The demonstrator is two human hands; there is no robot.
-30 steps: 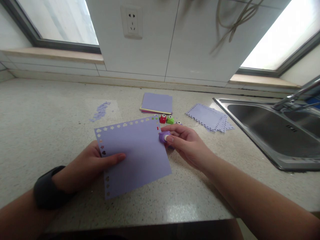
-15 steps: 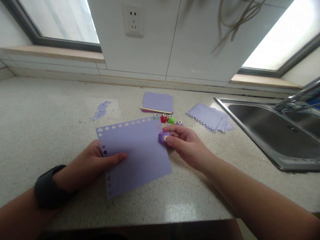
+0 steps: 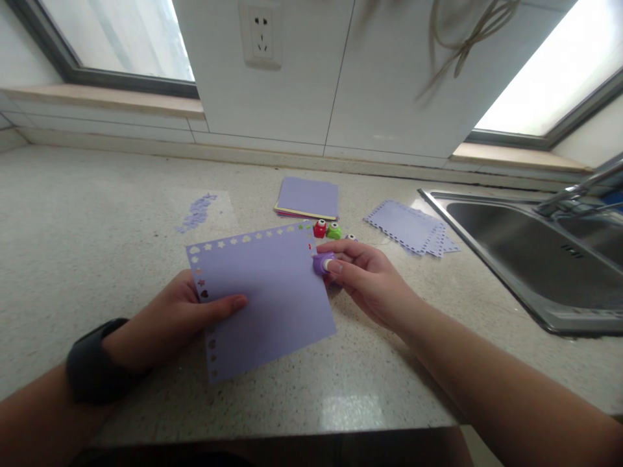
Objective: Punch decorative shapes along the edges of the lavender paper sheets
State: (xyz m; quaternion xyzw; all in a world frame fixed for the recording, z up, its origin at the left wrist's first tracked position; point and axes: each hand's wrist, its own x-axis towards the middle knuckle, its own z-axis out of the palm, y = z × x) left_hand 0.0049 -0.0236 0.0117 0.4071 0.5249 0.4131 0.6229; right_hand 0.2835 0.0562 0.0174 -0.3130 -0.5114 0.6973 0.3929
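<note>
My left hand grips the left edge of a lilac paper sheet, thumb on top, holding it just above the speckled counter. Punched shapes run along the sheet's top and left borders. My right hand pinches a small purple craft punch against the sheet's right edge, thumb pressing its top. A black watch sits on my left wrist.
Behind the sheet lie a red punch, a green punch, a stack of coloured paper, punched lilac sheets and lilac scraps. A steel sink with a tap is at the right. A wall socket is above.
The sheet and both hands have barely shifted; the purple punch sits slightly lower along the sheet's right edge. The view has tilted a little.
</note>
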